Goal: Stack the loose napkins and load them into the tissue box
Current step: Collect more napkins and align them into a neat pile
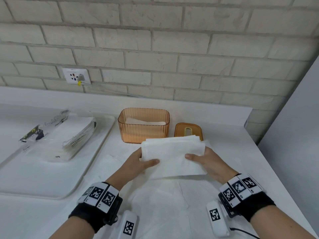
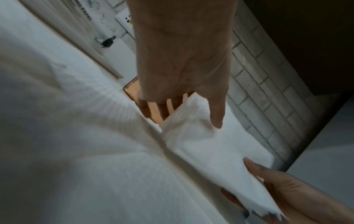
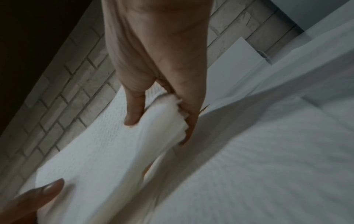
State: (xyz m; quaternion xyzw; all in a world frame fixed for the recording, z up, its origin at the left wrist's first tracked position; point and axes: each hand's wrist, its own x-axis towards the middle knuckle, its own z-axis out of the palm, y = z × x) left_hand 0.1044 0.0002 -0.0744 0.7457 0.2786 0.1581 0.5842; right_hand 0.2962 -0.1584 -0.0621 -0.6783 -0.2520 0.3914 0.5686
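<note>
A stack of white napkins (image 1: 172,152) is held above the counter between both hands. My left hand (image 1: 139,161) grips its left edge, thumb on top and fingers underneath. At the stack's right edge my right hand (image 1: 203,159) grips it the same way. In the left wrist view the napkin stack (image 2: 206,145) shows under the thumb; in the right wrist view the napkin stack (image 3: 107,151) bends between thumb and fingers. Just behind the stack stands the amber tissue box (image 1: 143,125), open, with white napkins at its bottom. Its amber lid (image 1: 188,129) lies to its right, partly hidden by the stack.
More loose napkins (image 1: 165,195) lie flat on the white counter under my wrists. A white tray (image 1: 51,178) at left holds an opened plastic napkin pack (image 1: 69,135). A brick wall with a socket (image 1: 76,78) runs behind; a grey panel (image 1: 293,135) bounds the right.
</note>
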